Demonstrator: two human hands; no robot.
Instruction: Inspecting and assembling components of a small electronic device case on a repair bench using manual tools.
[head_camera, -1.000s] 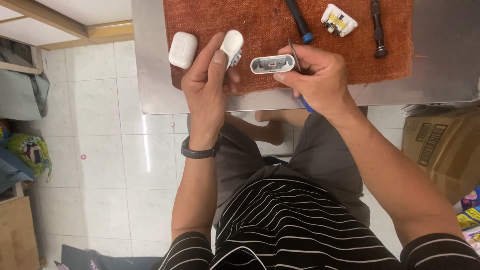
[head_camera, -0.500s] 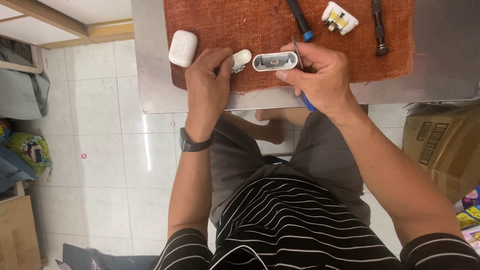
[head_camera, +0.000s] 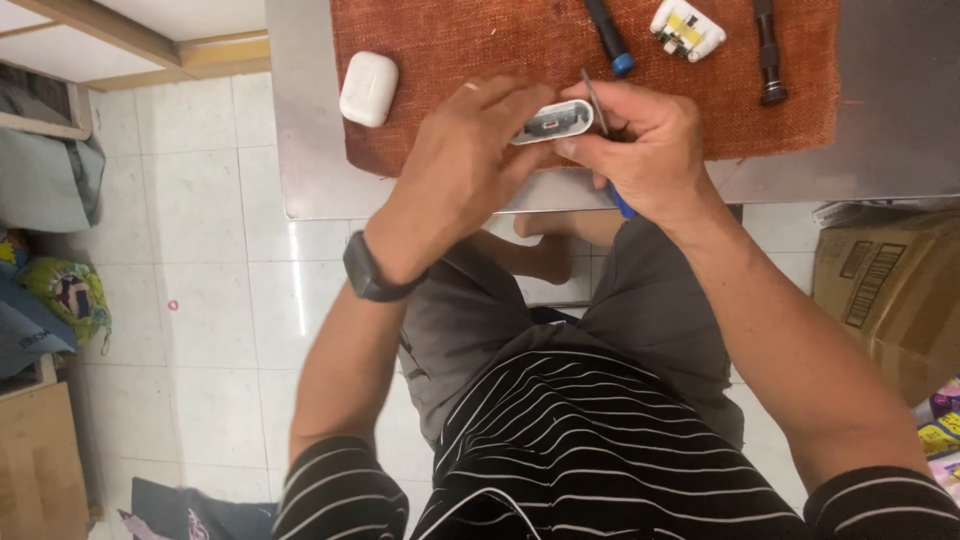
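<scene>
Over the near edge of the orange mat (head_camera: 450, 45), both hands closed on the white case (head_camera: 550, 125), its long axis running left-right: the right hand (head_camera: 645, 150) pinched its right end alongside a thin tool (head_camera: 595, 100), the left hand (head_camera: 465, 160) curled over its left end.

Bright even light, floor glare, sharp focus

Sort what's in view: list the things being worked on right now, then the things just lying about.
In hand:
- left hand and right hand together gripping the small white case shell
- thin metal tool held in the right hand

Lying about:
- closed white case on the rust-coloured mat
- blue-tipped tool
- white and yellow part
- dark tool
- cardboard box
</scene>
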